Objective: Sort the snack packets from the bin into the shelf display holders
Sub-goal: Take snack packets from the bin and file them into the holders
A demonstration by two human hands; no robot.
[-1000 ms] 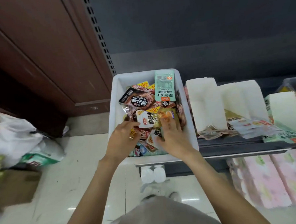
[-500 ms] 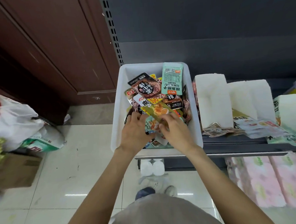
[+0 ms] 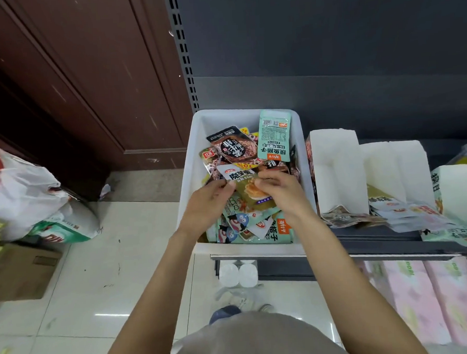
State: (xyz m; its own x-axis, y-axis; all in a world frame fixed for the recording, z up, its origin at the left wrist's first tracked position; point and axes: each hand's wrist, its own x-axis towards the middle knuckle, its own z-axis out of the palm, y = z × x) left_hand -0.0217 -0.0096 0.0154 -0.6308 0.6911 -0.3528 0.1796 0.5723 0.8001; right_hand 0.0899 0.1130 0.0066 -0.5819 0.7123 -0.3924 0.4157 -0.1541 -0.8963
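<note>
- Two hands work over the white bin at the shelf's left end: left hand and right hand together pinch an olive-green snack packet, probably to lift it free of the heap.
- White display holders stand just right, within easy reach.

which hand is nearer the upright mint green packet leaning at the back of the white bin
Right. The right hand sits just below the upright mint green packet; the left hand is farther, down toward the white plastic bin's left side.
</note>
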